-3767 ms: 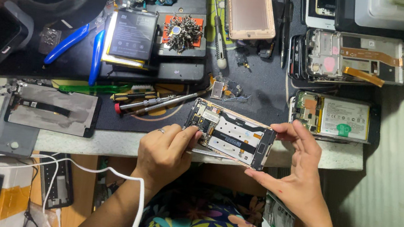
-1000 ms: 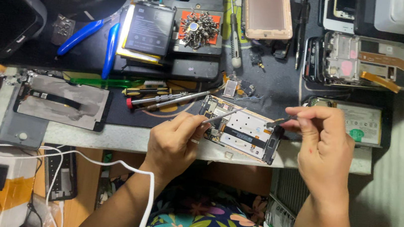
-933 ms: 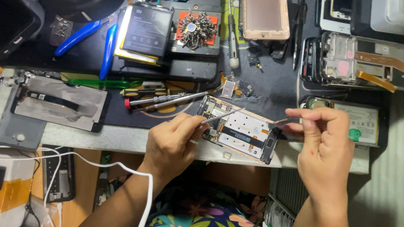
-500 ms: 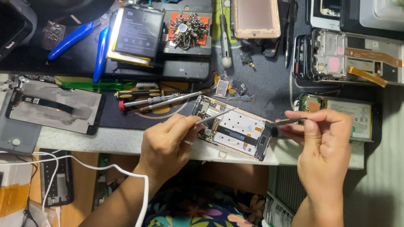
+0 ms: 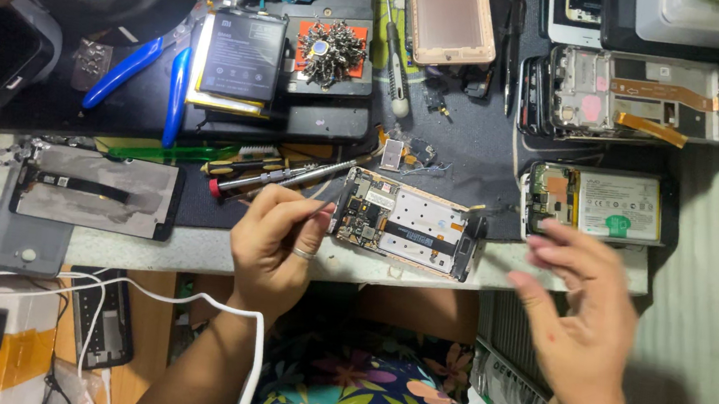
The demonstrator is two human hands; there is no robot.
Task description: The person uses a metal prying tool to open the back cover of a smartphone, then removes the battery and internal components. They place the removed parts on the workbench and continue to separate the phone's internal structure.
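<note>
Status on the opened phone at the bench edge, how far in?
Done: the opened phone with its back off lies with board and white inner plate bare; a black battery lies apart and loose screws sit on the orange pad.
In hand: the left hand steadies the phone's left end; the right hand is off it, open, blurred.
Left: the board sits in the frame; no cover is on.

Right hand (image 5: 576,300) off opened phone (image 5: 406,226): half a second ago pinching thin tool at phone's right end, now lifted clear, fingers spread, blurred, no tool visible in it. Left hand (image 5: 275,242) slightly lower at phone's left end. Phone itself barely shifted on worktop (image 5: 194,251).
</note>
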